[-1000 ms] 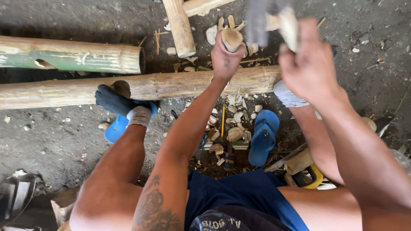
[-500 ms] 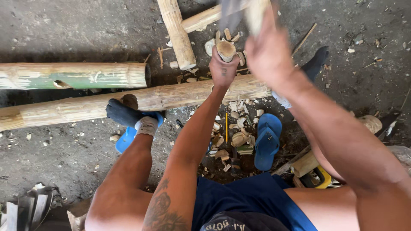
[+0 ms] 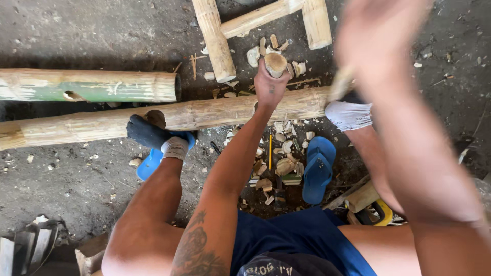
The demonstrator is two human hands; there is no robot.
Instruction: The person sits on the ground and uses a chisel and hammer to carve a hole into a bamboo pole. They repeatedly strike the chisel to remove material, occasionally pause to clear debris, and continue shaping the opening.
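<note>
The left hand [image 3: 269,87] is wrapped around a short round wooden peg [image 3: 275,63], fingers closed tight on its shaft so that only the pale cut end shows above the fist. The peg stands upright against the far side of the long pale bamboo pole [image 3: 169,116] that lies across the dark dirt floor [image 3: 76,189].

The right hand [image 3: 376,43] is raised above the right end of that pole and is badly blurred. Something light-coloured seems to hang below it, but I cannot tell what it is, nor whether the fingers are closed or spread.

A foot in a dark blue and white sock [image 3: 153,135] presses against the near side of the pole, with a blue flip-flop sandal [image 3: 151,162] under it. A second foot in a white sock [image 3: 349,115] rests at the pole's right end, and another blue sandal [image 3: 317,170] lies on the ground just nearer to the person.

Pale wood chips [image 3: 284,164] are scattered on the near side of the pole, and more beyond it around the peg. A green-and-tan bamboo section [image 3: 92,86] lies parallel on the far side of the pole, and a frame of thick pale bamboo pieces [image 3: 262,19] lies farther off still.
</note>
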